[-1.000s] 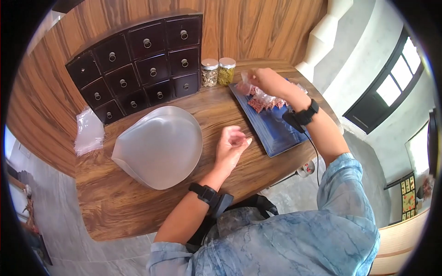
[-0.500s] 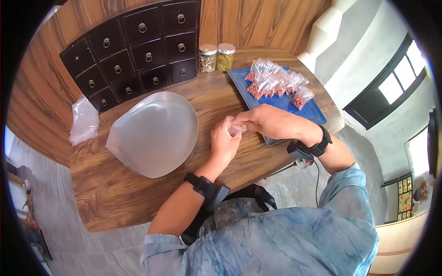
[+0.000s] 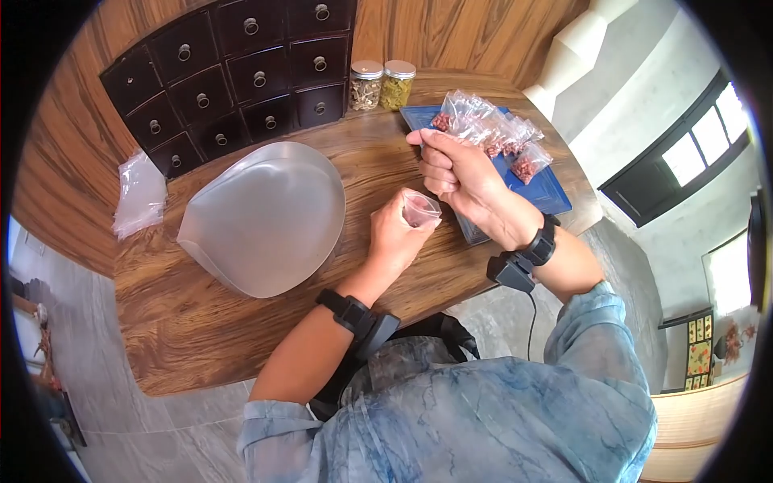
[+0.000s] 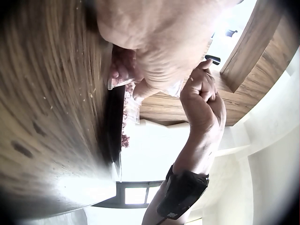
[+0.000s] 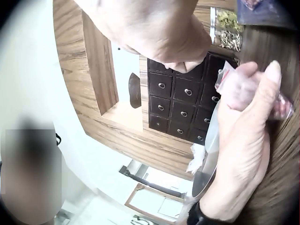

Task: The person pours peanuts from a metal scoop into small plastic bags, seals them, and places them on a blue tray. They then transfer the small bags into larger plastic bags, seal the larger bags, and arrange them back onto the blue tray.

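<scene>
In the head view my left hand holds a small clear zip bag upright over the table, its mouth facing up. Reddish kernels show in the bottom of that bag in the right wrist view, beyond the thumb. Above and to the right of the bag, my right hand is raised with its fingers curled into the palm, and nothing shows in it. Behind it, several filled bags of the same kernels lie on a blue rectangular tray.
A silver metal pan with a pointed end lies left of my left hand. Behind it stands a dark drawer cabinet. Two lidded jars are beside the cabinet. Flat clear bags lie at the table's left edge.
My right hand has come from the tray to my left hand, where a small bag now sits in the left grip. Since then the right hand has lifted away from the bag's mouth.
</scene>
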The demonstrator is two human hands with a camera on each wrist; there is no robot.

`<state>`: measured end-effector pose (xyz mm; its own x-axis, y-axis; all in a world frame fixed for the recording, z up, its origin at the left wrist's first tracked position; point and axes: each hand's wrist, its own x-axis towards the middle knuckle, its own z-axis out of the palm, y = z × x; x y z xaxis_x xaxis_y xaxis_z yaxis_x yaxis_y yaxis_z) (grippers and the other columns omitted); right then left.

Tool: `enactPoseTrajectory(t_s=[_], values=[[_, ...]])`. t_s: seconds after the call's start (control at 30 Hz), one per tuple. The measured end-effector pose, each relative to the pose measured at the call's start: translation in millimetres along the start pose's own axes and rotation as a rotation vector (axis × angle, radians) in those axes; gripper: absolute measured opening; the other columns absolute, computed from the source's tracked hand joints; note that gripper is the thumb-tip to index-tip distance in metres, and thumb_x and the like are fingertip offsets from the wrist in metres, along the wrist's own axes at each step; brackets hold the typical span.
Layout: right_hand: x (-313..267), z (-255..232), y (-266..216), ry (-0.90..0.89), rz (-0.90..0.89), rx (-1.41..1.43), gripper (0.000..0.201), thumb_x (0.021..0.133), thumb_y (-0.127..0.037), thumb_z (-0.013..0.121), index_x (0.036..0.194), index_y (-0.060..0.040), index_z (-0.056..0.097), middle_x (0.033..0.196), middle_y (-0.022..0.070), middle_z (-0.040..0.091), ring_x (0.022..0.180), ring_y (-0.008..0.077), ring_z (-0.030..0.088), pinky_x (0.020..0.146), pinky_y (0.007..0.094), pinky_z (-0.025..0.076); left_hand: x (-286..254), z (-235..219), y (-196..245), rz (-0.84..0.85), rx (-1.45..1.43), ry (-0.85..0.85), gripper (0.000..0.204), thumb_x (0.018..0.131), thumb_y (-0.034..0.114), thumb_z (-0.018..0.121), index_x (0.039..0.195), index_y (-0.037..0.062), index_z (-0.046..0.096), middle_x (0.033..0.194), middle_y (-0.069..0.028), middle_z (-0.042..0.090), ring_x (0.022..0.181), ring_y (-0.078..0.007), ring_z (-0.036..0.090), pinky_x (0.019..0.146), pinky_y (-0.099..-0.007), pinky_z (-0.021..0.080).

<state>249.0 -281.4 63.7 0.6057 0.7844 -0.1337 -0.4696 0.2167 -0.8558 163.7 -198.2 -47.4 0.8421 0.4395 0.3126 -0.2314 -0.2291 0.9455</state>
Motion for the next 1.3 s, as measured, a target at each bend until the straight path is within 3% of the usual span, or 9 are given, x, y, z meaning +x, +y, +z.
enactPoseTrajectory(t_s=[0.27, 0.37, 0.57, 0.73, 0.83, 0.93, 0.97, 1.07, 1.3], values=[[9, 12, 13, 0.09, -0.059, -0.039, 0.02, 0.098, -0.017, 0.047, 0.103, 0.0007, 0.054, 0.062, -0.0067, 0.033, 0.053, 0.0049, 0.028, 0.045, 0.0207, 0.026, 1, 3, -3, 0.027, -0.017, 0.018, 0.03, 0.066, 0.01, 0.078, 0.089, 0.005, 0.059, 0.079, -0.0081, 0.066, 0.072, -0.0188, 0.065, 0.068, -0.0315, 0.052], [10, 10, 16, 0.089, -0.067, -0.056, 0.021, 0.098, -0.017, 0.046, 0.103, 0.0009, 0.054, 0.062, -0.0067, 0.033, 0.054, 0.0047, 0.028, 0.046, 0.0206, 0.026, 0, 1, -1, -0.015, -0.004, -0.019, 0.028, 0.07, 0.01, 0.078, 0.089, 0.0063, 0.058, 0.08, -0.002, 0.064, 0.074, -0.0102, 0.058, 0.07, -0.0282, 0.049], [10, 2, 15, 0.051, -0.038, -0.028, 0.02, 0.098, -0.017, 0.046, 0.103, -0.0003, 0.055, 0.061, -0.0073, 0.032, 0.051, 0.004, 0.026, 0.044, 0.0198, 0.024, 1, 2, 0, -0.042, 0.0, -0.02, 0.026, 0.07, 0.011, 0.079, 0.084, 0.0064, 0.057, 0.075, -0.0003, 0.062, 0.067, -0.0078, 0.056, 0.064, -0.0259, 0.048], [9, -7, 3, -0.045, 0.008, -0.031, 0.019, 0.098, -0.018, 0.048, 0.102, -0.0008, 0.055, 0.06, -0.0078, 0.031, 0.049, 0.0029, 0.024, 0.042, 0.0197, 0.02, 0, 3, -4, 0.004, -0.022, 0.025, 0.026, 0.068, 0.01, 0.078, 0.085, 0.0051, 0.059, 0.077, -0.0061, 0.066, 0.069, -0.0154, 0.064, 0.065, -0.0296, 0.052], [2, -16, -5, -0.168, -0.012, -0.591, 0.023, 0.097, -0.02, 0.049, 0.103, 0.0004, 0.056, 0.061, -0.0007, 0.046, 0.049, 0.0082, 0.04, 0.044, 0.0252, 0.033, 1, 4, -6, -0.027, -0.017, 0.055, 0.025, 0.069, 0.011, 0.078, 0.085, 0.005, 0.058, 0.076, -0.0066, 0.066, 0.069, -0.0162, 0.064, 0.064, -0.0297, 0.051], [-17, -21, 8, -0.188, -0.546, -1.427, 0.029, 0.096, -0.027, 0.051, 0.112, -0.0026, 0.054, 0.07, 0.0065, 0.059, 0.058, 0.0188, 0.057, 0.051, 0.0336, 0.044, 1, 4, -6, -0.034, 0.004, 0.109, 0.025, 0.069, 0.011, 0.077, 0.085, 0.005, 0.058, 0.076, -0.0079, 0.066, 0.068, -0.0178, 0.064, 0.064, -0.0302, 0.051], [-28, -17, 4, -0.141, -0.338, -1.584, 0.032, 0.094, -0.028, 0.052, 0.116, -0.0047, 0.053, 0.079, 0.0168, 0.065, 0.073, 0.0339, 0.065, 0.063, 0.0415, 0.049, 1, 4, -6, -0.03, 0.01, 0.129, 0.025, 0.069, 0.011, 0.077, 0.085, 0.0051, 0.058, 0.076, -0.0084, 0.066, 0.068, -0.0183, 0.064, 0.064, -0.0304, 0.051], [-45, 3, 5, -0.091, -0.174, -1.869, 0.032, 0.092, -0.026, 0.053, 0.117, -0.005, 0.052, 0.08, 0.0218, 0.064, 0.076, 0.0395, 0.062, 0.064, 0.0443, 0.048, 2, 5, -12, -0.053, 0.034, 0.086, 0.024, 0.07, 0.007, 0.077, 0.084, 0.0061, 0.058, 0.077, -0.0022, 0.065, 0.07, -0.0096, 0.059, 0.066, -0.0268, 0.049], [-21, -12, -8, -0.082, -0.337, -1.852, 0.013, 0.088, -0.017, 0.054, 0.09, -0.0045, 0.058, 0.076, 0.0191, 0.062, 0.074, 0.0394, 0.061, 0.064, 0.044, 0.048, 1, 2, -6, -0.007, 0.08, 0.126, 0.043, 0.065, 0.012, 0.08, 0.099, 0.0058, 0.054, 0.084, -0.0107, 0.064, 0.074, -0.021, 0.063, 0.069, -0.0341, 0.051]])
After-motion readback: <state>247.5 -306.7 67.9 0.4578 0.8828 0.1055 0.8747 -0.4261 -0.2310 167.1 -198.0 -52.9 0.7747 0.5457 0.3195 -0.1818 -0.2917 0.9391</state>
